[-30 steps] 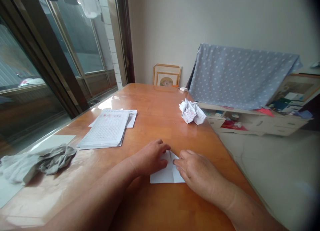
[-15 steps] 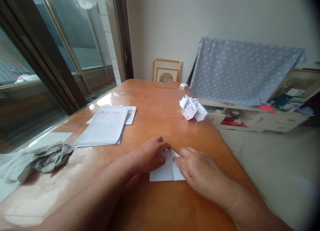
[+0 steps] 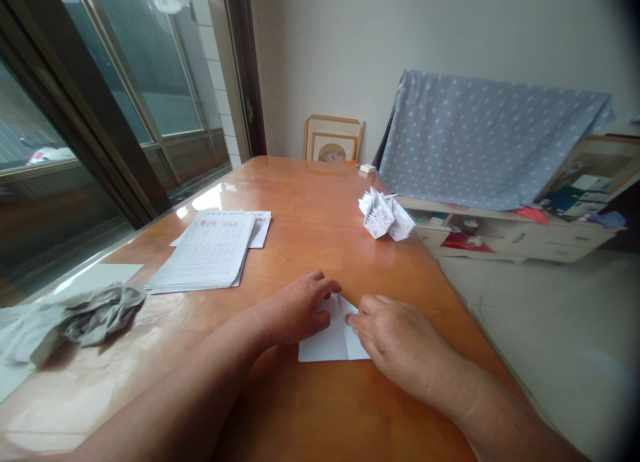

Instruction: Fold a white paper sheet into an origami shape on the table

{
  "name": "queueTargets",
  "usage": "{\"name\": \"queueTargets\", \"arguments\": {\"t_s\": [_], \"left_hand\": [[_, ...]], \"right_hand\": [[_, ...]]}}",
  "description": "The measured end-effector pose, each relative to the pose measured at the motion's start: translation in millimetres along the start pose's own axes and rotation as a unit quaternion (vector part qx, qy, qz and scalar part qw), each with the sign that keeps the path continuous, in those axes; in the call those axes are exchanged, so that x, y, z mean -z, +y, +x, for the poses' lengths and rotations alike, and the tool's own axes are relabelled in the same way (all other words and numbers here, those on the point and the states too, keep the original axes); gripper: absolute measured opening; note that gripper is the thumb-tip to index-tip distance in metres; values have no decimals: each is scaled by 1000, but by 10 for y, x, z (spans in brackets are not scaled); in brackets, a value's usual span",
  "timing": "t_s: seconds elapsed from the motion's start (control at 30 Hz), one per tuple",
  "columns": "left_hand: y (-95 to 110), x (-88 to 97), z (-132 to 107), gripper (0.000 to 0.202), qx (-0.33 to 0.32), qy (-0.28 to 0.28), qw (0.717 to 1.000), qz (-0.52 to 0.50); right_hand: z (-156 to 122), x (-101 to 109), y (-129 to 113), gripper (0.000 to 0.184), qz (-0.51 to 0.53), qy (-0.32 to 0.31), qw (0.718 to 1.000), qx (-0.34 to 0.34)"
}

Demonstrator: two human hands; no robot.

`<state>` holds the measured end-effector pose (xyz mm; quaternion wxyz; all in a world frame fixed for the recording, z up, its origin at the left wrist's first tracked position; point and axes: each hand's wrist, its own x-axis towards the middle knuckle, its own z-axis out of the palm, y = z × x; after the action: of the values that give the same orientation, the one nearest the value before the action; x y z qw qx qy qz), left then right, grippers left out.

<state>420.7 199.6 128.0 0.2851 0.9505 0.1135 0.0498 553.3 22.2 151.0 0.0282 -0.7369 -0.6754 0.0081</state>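
Note:
A small white sheet of paper (image 3: 325, 342) lies on the table in front of me. A crease runs down it, and its top right corner is folded in. My left hand (image 3: 303, 307) rests over the paper's left side, thumb and forefinger apart, the forefinger near the folded tip. On the right side, my right hand (image 3: 395, 329) has its fingers curled and pressed together at the folded edge, thumb on the paper. Part of the sheet is hidden beneath both hands.
Printed sheets (image 3: 205, 252) lie stacked on the wooden table (image 3: 305, 202) at left, with a grey cloth (image 3: 105, 315) nearer me. Folded paper pieces (image 3: 385, 215) stand by the right edge. A small white box (image 3: 367, 169) sits at the far end.
The view has shifted very slightly. Both hands and the paper keep nearly the same places.

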Motion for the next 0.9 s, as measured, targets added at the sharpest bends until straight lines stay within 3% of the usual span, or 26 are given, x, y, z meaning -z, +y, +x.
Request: {"name": "queueTargets", "arguments": {"t_s": [0.4, 0.9], "left_hand": [[29, 28, -2, 54, -54, -8, 999, 2], [73, 35, 10, 57, -61, -2, 998, -9]], "right_hand": [[-2, -16, 2, 30, -6, 7, 1000, 0], [-43, -47, -19, 23, -12, -5, 1000, 16]]}}
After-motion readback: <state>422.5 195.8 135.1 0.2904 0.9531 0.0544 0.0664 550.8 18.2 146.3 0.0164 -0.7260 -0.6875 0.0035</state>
